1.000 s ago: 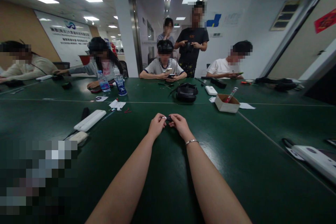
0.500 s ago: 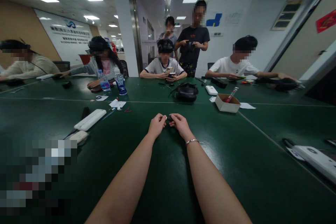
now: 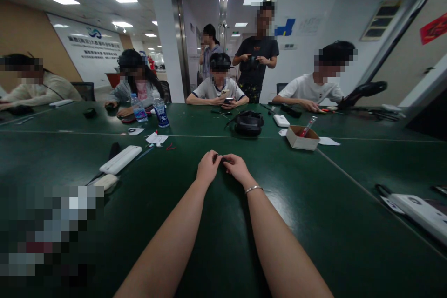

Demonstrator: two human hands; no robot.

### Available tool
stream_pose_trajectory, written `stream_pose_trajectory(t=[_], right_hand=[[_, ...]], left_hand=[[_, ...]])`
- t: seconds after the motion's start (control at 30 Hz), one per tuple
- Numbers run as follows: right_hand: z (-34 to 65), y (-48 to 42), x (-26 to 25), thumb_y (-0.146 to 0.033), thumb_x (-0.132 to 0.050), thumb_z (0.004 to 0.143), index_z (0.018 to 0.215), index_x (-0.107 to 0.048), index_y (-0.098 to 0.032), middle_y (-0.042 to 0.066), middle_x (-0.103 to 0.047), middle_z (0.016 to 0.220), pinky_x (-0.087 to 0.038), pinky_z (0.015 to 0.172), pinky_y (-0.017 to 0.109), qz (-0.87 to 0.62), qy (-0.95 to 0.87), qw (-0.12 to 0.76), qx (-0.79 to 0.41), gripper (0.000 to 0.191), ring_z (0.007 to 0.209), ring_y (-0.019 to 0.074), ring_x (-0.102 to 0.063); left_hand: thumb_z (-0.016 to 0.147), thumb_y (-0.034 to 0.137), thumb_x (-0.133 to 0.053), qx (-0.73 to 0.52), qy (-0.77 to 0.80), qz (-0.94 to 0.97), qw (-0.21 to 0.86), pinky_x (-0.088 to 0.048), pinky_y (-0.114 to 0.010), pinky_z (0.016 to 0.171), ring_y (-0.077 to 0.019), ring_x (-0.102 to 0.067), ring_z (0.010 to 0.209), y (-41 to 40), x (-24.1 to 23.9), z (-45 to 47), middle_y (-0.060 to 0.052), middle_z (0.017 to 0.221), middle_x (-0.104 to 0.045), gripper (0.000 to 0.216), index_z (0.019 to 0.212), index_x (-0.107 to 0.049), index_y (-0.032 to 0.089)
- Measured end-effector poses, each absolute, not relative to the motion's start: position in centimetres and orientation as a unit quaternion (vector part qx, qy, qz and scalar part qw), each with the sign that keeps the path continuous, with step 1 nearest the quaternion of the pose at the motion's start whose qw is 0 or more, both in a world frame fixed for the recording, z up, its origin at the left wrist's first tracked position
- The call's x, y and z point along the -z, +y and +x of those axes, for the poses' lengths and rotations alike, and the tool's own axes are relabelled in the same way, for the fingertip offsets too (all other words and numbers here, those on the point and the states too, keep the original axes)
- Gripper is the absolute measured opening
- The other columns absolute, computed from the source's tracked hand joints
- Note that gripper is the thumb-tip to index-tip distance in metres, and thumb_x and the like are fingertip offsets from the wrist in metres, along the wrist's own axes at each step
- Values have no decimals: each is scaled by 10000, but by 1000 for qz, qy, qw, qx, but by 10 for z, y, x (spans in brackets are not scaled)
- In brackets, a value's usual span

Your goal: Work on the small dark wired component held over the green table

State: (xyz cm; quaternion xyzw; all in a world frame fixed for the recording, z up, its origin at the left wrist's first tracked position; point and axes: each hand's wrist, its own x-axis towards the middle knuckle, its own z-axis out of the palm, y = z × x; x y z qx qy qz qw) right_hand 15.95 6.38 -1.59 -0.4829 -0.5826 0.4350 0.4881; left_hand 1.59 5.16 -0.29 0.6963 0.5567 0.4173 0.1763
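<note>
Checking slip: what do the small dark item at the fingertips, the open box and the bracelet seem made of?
Small dark item: maybe plastic, from its black look; mostly hidden, finish unclear. Open box: likely matte cardboard; pale outside, brown inside. Bracelet: probably polished metal; silvery glints.

Hands brought closer together; a bulky dark item raised at the far right.
The gap between the left hand (image 3: 207,168) and the right hand (image 3: 237,168) is narrowed, and the silvery end seen earlier on the small dark item (image 3: 224,159) is hidden in the grip. Beside the seated person in white (image 3: 309,88), the bulky dark item (image 3: 370,88) is lifted off the table (image 3: 279,172). The outstretched arm of the person in grey (image 3: 139,91) is drawn back. The standing person at the back (image 3: 210,51) is shifted leftward and seen more from the side.
</note>
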Motion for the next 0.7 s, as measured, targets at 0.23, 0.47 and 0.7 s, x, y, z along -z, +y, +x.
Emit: stream_pose_trajectory(t=[0.23,0.47,0.7], right_hand=[[149,53,11,-96,-488,666,929,-633,-181,-10,-659,748,-436,416,197,-460,-500,537,-500,312,437,75,-544],[163,21,3,-293,-689,660,906,-599,-158,-22,-612,628,-467,453,225,-417,-568,477,-526,294,461,103,-564],[232,-62,-14,-483,-765,640,915,-498,-204,49,-680,890,-510,489,262,-461,-547,430,-550,474,520,125,-616]], left_hand=[[829,328,-586,-399,559,697,205,-426,-268,686,-147,-559,742,45,5,25,-33,920,-588,127,844,-576,202],[828,216,-526,-323,559,727,235,-444,-253,715,-143,-588,811,8,-11,29,-54,1053,-614,136,931,-612,195],[810,381,-566,-161,469,807,321,-489,-290,780,-172,-614,893,-89,-50,-22,-49,1159,-608,452,1245,-551,259]])
